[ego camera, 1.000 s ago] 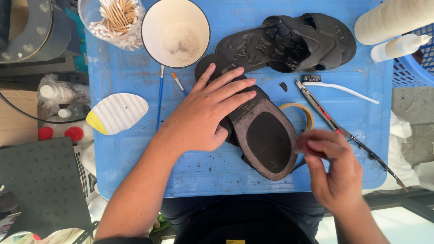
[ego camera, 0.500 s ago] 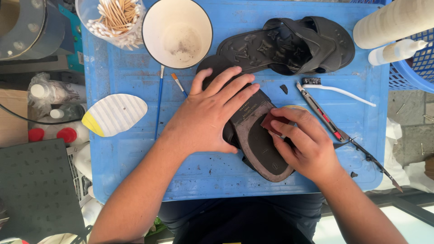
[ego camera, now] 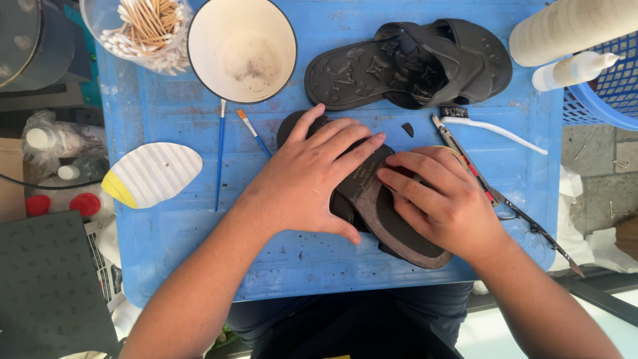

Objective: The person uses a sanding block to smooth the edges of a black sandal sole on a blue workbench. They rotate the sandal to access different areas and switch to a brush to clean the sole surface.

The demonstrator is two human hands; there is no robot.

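Left hand [ego camera: 312, 183] flat, fingers spread, pinning upturned dark rubber sandal [ego camera: 392, 213] near blue tabletop's [ego camera: 199, 266] front edge; right hand [ego camera: 442, 199] fingertips pressing its sole.

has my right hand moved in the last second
Yes. The right hand went up and left from the blue table's near edge onto the sandal sole.

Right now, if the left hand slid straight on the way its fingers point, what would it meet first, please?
Probably the other sandal: the left hand lies flat on the near sandal, fingers aimed up and right across bare blue tray.
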